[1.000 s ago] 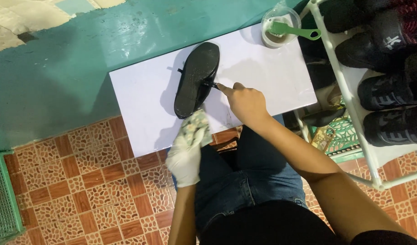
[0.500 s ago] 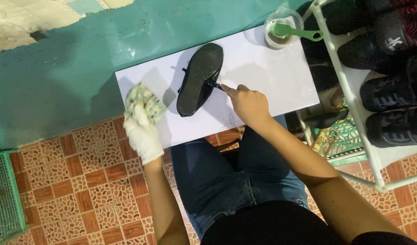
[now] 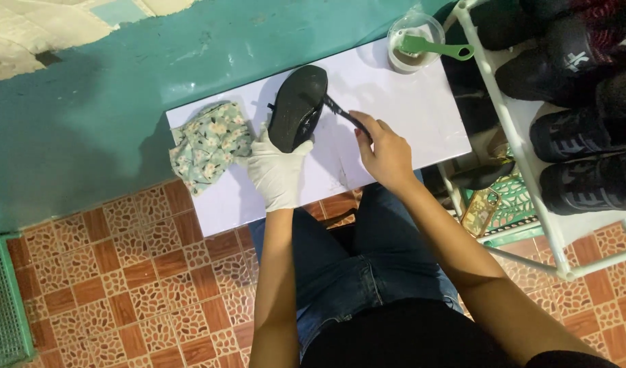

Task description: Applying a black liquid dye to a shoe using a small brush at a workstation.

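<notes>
A black shoe (image 3: 298,105) lies sole-up on a white board (image 3: 422,109). My left hand (image 3: 277,174), in a white glove, grips the shoe's near end. My right hand (image 3: 384,151), bare, holds a thin dark brush (image 3: 340,113) whose tip touches the shoe's side. A green floral cloth (image 3: 210,143) lies on the board's left end, just left of my gloved hand and apart from it.
A clear round tub (image 3: 414,41) with a green-handled tool (image 3: 439,48) stands at the board's far right corner. A white shoe rack (image 3: 531,163) with dark shoes (image 3: 585,180) fills the right side. Behind the board is a teal wall; brown patterned tiles lie below. A green grate (image 3: 3,300) sits at far left.
My left hand carried the cloth from near the shoe to the board's left end, let it go there, and came back to grip the shoe. The right hand stayed with the brush at the shoe.
</notes>
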